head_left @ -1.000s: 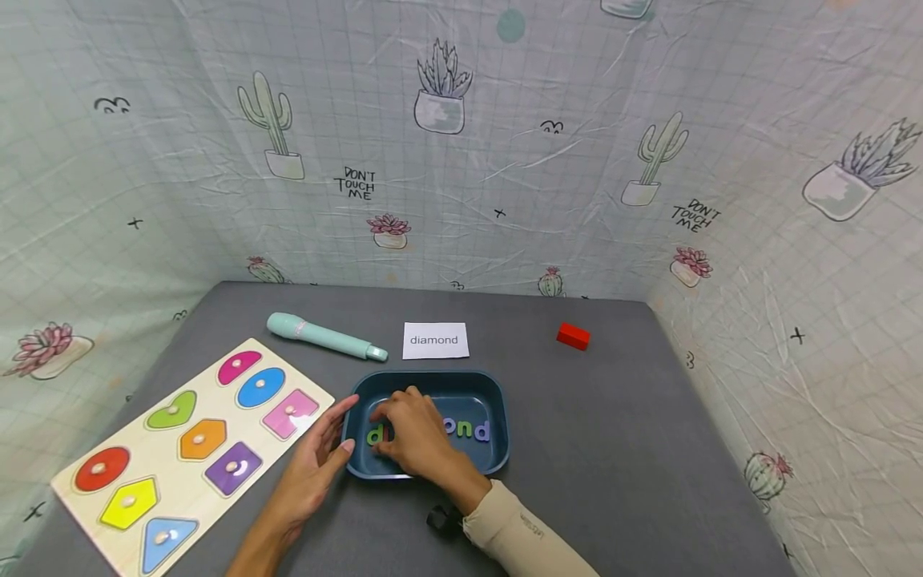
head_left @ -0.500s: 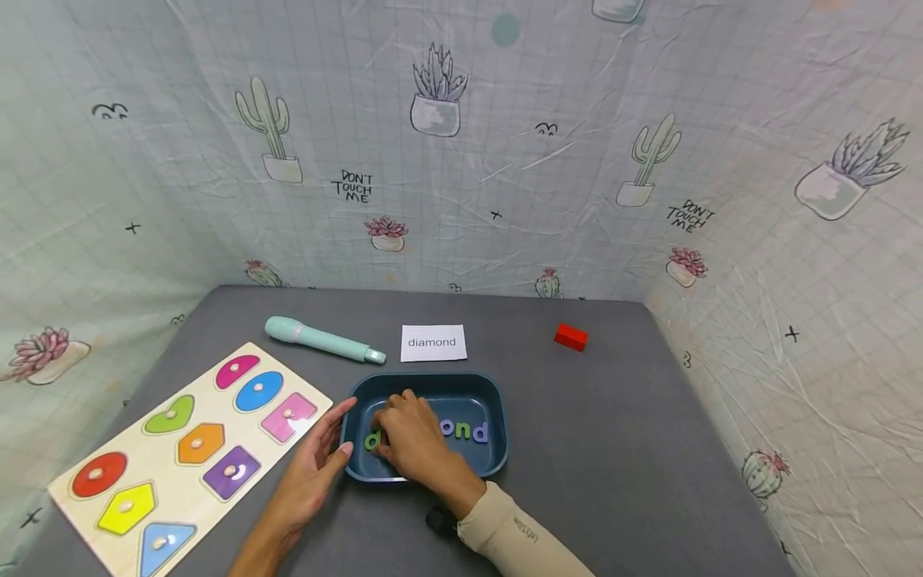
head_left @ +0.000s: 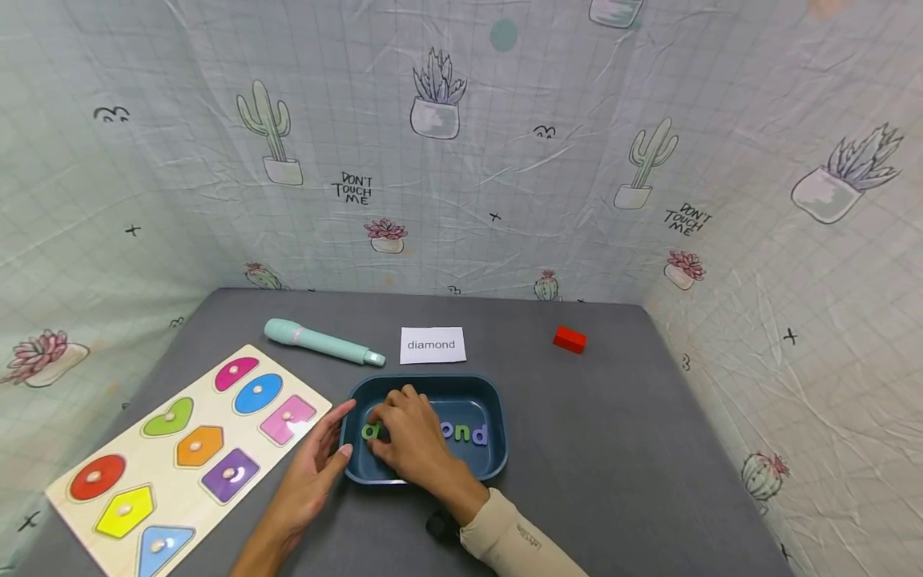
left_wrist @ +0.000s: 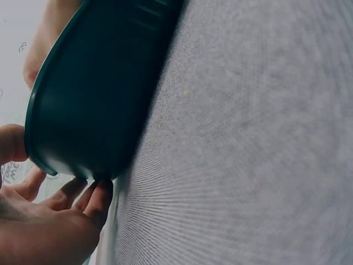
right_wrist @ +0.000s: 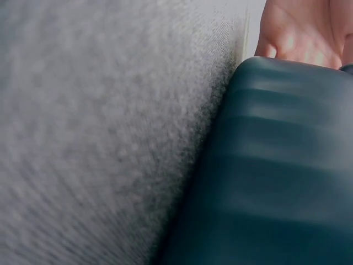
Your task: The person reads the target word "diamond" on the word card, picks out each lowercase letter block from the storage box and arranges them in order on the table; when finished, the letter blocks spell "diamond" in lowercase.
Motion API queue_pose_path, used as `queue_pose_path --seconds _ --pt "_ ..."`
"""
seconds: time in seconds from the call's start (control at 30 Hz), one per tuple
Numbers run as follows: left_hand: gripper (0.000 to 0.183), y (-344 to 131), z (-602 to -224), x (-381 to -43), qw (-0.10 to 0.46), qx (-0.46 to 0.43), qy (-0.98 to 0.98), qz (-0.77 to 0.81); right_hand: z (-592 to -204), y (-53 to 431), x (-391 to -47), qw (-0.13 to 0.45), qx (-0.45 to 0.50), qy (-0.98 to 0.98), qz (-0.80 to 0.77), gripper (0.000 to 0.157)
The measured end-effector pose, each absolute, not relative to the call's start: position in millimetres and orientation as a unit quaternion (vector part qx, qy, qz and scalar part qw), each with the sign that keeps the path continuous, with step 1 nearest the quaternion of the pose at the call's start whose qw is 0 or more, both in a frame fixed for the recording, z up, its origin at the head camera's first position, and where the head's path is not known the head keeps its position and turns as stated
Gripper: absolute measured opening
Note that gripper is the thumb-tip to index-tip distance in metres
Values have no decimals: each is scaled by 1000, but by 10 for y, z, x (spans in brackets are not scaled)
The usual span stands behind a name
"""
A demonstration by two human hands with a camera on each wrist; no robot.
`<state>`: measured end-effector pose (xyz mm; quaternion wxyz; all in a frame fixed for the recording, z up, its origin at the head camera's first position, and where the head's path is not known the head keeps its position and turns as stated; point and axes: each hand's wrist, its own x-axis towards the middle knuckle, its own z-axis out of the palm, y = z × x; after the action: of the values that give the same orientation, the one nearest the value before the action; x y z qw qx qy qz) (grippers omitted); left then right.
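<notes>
A dark blue tray stands on the grey table and holds coloured letters. My left hand lies against the tray's left end; in the left wrist view its fingers touch the outer wall. Inside the tray, my right hand has its index finger and thumb at the top and bottom of a green letter d, appearing to pinch it. Right of that hand show a purple letter o, a green letter n and a purple letter d. The hand hides the tray's middle.
A white card reading "diamond" lies behind the tray. A mint microphone-shaped thing lies back left. A wooden shape puzzle board is at left, a red block at back right. A printed cloth surrounds the table.
My right fingers have shifted slightly left onto the green letter d, which now sits a little farther back. A red letter visible beside it before is now covered. My left hand stays at the tray.
</notes>
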<state>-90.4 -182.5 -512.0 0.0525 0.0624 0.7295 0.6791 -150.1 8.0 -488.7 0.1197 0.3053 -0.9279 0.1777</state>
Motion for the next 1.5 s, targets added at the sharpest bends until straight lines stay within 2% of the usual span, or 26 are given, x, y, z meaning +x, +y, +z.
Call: queue_pose_path --seconds 0.37,0.73,1.5 --pt "60 -1814 -5152 -894 58 56 729 680 -4843 144 -1487 195 287 -905 247 25" --pt "60 -1819 -5138 -900 49 57 735 674 -4706 432 -1456 198 267 -896 294 26" --pt "60 -1828 -5150 -916 47 47 740 670 -4662 1316 -1419 244 191 -900 306 33"
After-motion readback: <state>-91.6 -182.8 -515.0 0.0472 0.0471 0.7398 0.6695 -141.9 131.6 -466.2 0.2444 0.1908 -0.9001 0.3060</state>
